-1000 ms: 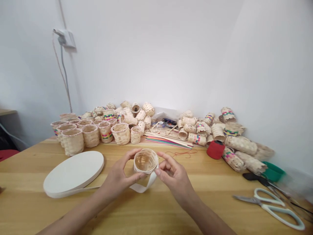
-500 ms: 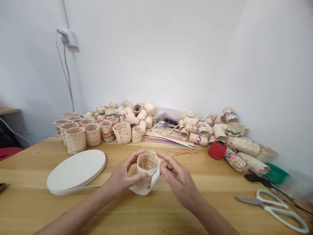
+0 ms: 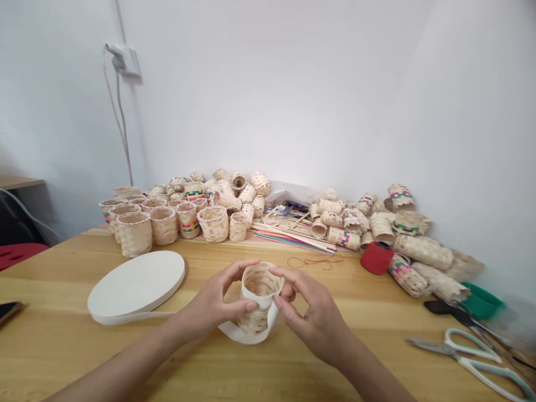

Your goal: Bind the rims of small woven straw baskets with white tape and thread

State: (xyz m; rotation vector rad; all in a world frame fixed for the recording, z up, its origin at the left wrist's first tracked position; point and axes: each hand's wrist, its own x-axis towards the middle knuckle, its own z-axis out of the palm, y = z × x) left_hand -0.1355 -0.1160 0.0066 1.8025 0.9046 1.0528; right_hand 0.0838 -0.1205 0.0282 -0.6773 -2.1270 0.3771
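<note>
While the left hand [image 3: 211, 298] and right hand [image 3: 314, 318] grip it, the woven basket [image 3: 256, 318] stands nearly upright, mouth up.

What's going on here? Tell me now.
A person holds a small woven basket in both hands. The left hand grips its side, and the right hand presses white tape wrapped around it. The tape runs to a white roll on the table. More baskets are heaped behind.
</note>
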